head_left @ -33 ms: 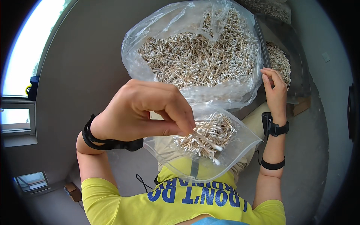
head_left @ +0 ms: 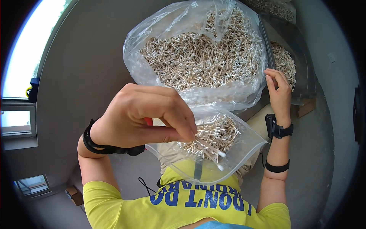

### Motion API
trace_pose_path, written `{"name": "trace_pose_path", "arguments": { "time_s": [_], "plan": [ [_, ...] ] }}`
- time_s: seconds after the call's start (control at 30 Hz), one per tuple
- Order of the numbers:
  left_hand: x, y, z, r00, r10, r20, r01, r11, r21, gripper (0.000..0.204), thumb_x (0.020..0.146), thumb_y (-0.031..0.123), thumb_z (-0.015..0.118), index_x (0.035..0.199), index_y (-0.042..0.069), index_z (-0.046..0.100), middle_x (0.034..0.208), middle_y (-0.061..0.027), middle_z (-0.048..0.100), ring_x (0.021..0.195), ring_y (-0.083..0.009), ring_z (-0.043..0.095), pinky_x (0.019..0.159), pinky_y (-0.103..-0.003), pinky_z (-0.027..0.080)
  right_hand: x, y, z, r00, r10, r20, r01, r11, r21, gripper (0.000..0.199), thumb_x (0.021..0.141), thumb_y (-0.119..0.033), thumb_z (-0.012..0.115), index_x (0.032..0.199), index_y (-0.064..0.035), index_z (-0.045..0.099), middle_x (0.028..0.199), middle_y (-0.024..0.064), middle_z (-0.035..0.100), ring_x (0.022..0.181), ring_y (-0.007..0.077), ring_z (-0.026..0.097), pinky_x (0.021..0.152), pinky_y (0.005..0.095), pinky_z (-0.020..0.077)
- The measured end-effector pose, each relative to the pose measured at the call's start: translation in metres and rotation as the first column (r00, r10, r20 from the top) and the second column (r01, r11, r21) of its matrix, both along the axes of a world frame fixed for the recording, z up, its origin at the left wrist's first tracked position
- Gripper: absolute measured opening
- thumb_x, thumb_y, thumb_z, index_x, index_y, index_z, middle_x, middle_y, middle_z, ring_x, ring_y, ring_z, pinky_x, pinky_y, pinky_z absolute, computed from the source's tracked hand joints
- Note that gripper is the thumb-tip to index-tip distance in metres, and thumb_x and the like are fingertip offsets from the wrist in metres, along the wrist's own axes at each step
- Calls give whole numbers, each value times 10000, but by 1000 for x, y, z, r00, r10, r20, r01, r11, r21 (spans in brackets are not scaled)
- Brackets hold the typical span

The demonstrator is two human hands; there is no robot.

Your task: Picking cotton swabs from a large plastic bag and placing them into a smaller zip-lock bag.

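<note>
My left hand (head_left: pixel 152 114) is closed in a pinch on cotton swabs (head_left: pixel 207 147), with two white tips pointing down toward me. Below it lies a clear zip bag (head_left: pixel 238 162) on my lap, its mouth toward me, holding a loose heap of wooden-stemmed swabs (head_left: pixel 219 133). Over at the right, my right hand (head_left: pixel 281 89) has loosely bent fingers, the tips by the rim of a large clear plastic bag (head_left: pixel 133 68). Thumb and forefinger look slightly apart, with nothing visible between them. A great pile of swabs (head_left: pixel 198 63) fills the large bag.
Beyond my right hand, a dark see-through bag (head_left: pixel 305 72) holds more swabs, beside a dark upright edge (head_left: pixel 267 42). Another swab-filled bag (head_left: pixel 276 9) stands at the far right. A brown carton (head_left: pixel 74 194) sits low at the left.
My left hand has shifted very slightly down and left, with the swabs still pinched. A bit of red now shows behind its fingers. My right hand has not visibly moved.
</note>
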State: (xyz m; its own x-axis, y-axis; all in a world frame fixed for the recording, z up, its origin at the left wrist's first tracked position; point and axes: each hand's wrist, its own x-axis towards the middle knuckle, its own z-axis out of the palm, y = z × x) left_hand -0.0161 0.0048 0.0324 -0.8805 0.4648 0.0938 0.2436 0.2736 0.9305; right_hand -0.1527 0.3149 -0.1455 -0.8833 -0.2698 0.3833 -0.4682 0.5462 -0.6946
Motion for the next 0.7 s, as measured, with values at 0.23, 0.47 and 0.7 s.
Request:
{"name": "trace_pose_path", "arguments": {
  "time_s": [0.23,0.47,0.7],
  "plan": [
    [7,10,-3,946,-269,-183,232,952,-201,252,751,127,818,977,29,765,998,-145,740,847,-237,743,760,-320,612,8,-23,-7,996,70,52,-66,996,-67,138,945,-58,605,1053,-35,688,1085,88,691,899,206,675,712,290,534],
    [-15,-44,-31,961,277,-3,-276,960,-49,206,961,176,660,943,-30,662,830,-95,684,654,-104,670,606,-235,559,24,-23,-18,965,128,229,-110,990,-89,119,949,-79,613,1018,-39,701,979,71,700,851,154,663,698,271,511],
    [-9,-73,-108,938,-99,332,267,818,-510,148,913,127,661,1005,35,729,904,-114,735,814,-279,697,732,-345,538,42,-9,-57,663,349,663,-385,918,-98,331,1008,-253,565,919,58,633,677,41,589,651,118,498,660,295,459]
  ]
}}
